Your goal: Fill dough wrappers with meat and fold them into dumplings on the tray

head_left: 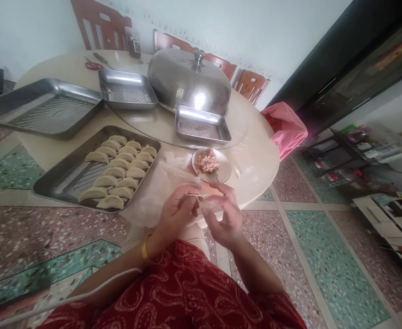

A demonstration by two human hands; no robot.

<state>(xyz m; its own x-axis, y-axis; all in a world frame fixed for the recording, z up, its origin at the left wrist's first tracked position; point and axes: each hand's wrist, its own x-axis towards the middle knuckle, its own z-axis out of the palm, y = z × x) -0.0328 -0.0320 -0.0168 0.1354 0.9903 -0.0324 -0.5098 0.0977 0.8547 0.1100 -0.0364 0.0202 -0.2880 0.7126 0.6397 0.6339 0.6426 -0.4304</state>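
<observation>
Between my fingers, close to the table's near edge, is a pale dumpling [200,196], mostly covered by my hands. My left hand [176,211] is closed around its left side, with the thumb and fingertips on the dough. The bent fingers and thumb of my right hand [225,215] pinch at its right edge. Just beyond them sits a small plate [225,165] of pinkish minced filling [206,161], with a utensil partly hidden in it. To the left, a metal tray [71,179] carries rows of folded dumplings [113,172].
A large domed metal lid [187,75] stands at the table's back, with small metal trays [203,127] near it. A bigger tray [46,114] overhangs the left edge. Crumpled plastic [156,192] lies beside my left hand. Red scissors [93,66] and a pink bag [288,128] are farther off.
</observation>
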